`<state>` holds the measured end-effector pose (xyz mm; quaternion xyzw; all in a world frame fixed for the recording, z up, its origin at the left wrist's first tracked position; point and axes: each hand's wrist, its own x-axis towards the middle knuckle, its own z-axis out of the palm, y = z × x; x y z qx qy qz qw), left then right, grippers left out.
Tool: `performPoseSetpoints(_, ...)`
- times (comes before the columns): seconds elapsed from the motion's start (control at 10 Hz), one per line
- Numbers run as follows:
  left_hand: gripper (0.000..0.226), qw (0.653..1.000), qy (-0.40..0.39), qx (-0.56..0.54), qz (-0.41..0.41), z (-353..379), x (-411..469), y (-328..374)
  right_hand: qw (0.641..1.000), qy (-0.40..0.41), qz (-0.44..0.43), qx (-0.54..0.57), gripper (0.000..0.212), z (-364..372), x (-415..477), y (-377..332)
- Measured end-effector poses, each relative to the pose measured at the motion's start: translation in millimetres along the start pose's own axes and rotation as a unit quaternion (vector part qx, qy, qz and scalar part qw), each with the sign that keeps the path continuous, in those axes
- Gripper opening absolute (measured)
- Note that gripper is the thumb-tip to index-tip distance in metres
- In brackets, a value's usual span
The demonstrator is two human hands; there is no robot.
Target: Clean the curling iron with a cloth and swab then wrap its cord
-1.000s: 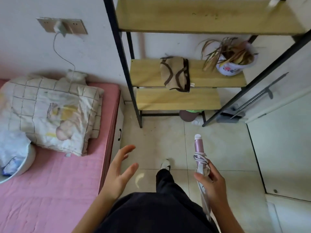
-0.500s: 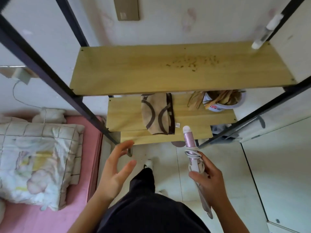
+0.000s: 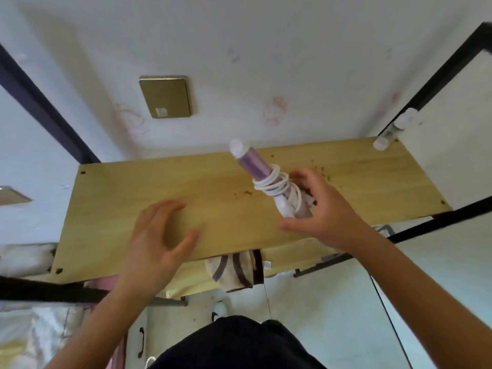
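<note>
a home bedroom: white printed bedding (image 3: 40, 336) lay at 8 o'clock beside a pale wooden shelf board (image 3: 133, 209) in a black metal frame (image 3: 42, 109), with faded pink cartoon stickers (image 3: 275, 111) on the white wall (image 3: 292, 49) at 12 o'clock.

No word, number or brand can be read anywhere in view. The brass wall plate (image 3: 165, 97) carries a small white sticker (image 3: 161, 111), and the striped cloth (image 3: 234, 272) on the lower shelf (image 3: 292, 255) has a small white tag (image 3: 267, 265) at its edge, but both are too blurred to show any print. The faint pink cartoon figures (image 3: 275, 110) on the wall (image 3: 292, 49) are pictures with no legible letters, and the curling iron (image 3: 253, 165) shows no marking that can be made out.
</note>
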<state>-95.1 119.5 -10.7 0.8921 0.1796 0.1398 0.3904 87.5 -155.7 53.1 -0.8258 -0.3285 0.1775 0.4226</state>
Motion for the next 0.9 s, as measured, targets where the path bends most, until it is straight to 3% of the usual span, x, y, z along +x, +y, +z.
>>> performPoseSetpoints(0.1,0.057,0.998,-0.004,0.062,0.023,6,5,-5,0.988,-0.047,-0.054,-0.137,0.071,-9,53,4)
performPoseSetpoints(0.3,0.057,0.994,-0.002,0.107,0.024,11,6,-4,0.949,-0.12,-0.131,-0.259,0.045,-8,109,28)
performPoseSetpoints(0.5,0.052,0.992,0.001,0.126,0.028,15,7,-10,0.955,-0.116,-0.13,-0.24,0.06,-5,110,52)
performPoseSetpoints(0.8,0.046,0.992,0.015,0.126,0.026,18,7,-12,0.966,-0.072,-0.151,-0.196,0.057,-5,100,58)
performPoseSetpoints(0.9,0.044,0.996,0.023,0.091,0.011,16,5,-9,0.98,-0.026,-0.146,-0.131,0.052,-16,93,55)
